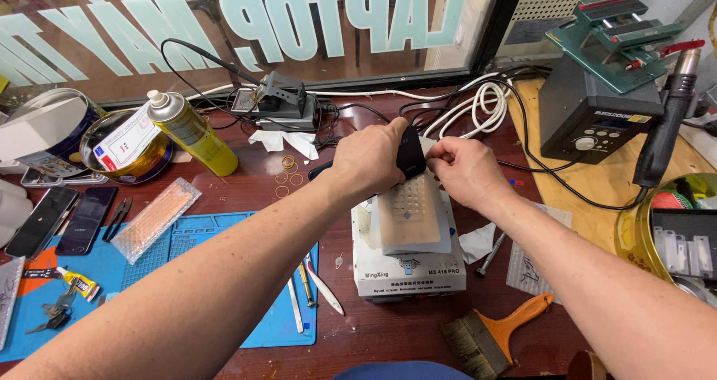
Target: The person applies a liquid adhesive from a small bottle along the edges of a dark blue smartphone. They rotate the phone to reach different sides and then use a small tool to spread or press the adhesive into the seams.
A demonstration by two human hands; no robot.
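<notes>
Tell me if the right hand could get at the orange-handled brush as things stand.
Probably yes: the brush lies uncovered on the table beside the right forearm, but the right hand first has to let go of the black phone.

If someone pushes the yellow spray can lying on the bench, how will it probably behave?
The yellow spray can lies tilted on its side against a round tin, so its cylindrical body would probably roll. Its smooth metal surface may be slippery. It looks rigid, probably light.

On your bench: two hands (370, 160) (467, 172), two dark phones (41, 219) (86, 219), one yellow spray can (193, 132), one orange-handled brush (493, 335), one blue mat (187, 238), one white machine (407, 272).
</notes>
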